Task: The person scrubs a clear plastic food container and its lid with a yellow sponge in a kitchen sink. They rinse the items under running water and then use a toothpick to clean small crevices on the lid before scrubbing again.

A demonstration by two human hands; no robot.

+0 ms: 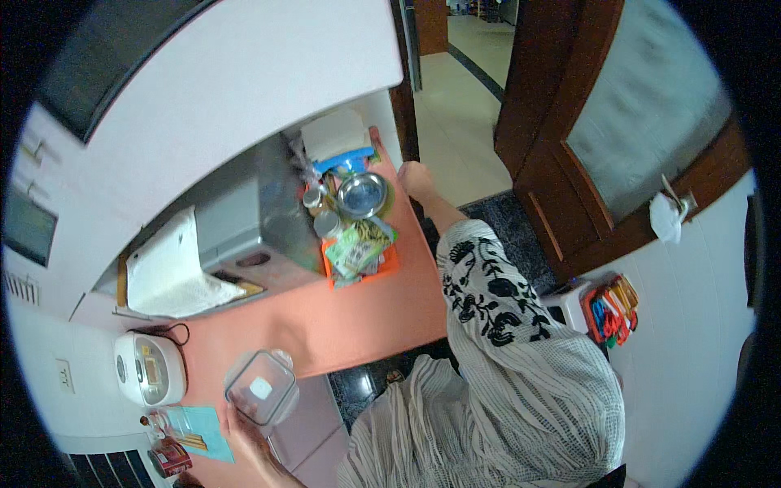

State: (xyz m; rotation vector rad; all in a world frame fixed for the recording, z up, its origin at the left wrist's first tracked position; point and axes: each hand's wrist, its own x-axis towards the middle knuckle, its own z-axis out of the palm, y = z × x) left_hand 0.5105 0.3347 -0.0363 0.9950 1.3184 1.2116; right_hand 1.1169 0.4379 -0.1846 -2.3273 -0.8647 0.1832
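Note:
My left hand [243,430] holds a clear, square food container [263,390] with a grey rim by its near side, above the front edge of the pink counter [366,317]. A small white label-like patch shows on the container. At the counter's far right end is my right hand [417,180], its fingers curled and partly hidden; whether it holds anything cannot be told. Nearest to it stands a round steel bowl [362,195]. Beside the bowl are glass jars [327,224] and an orange basket [390,263] with green packets [357,247] on it.
A white rice cooker [149,370] stands at the left, near a light-blue mat [213,439] and a dark red box [171,457]. A grey metal appliance [238,226] sits under the white overhead cabinet [256,79]. A brown wooden door [543,213] stands open at the right.

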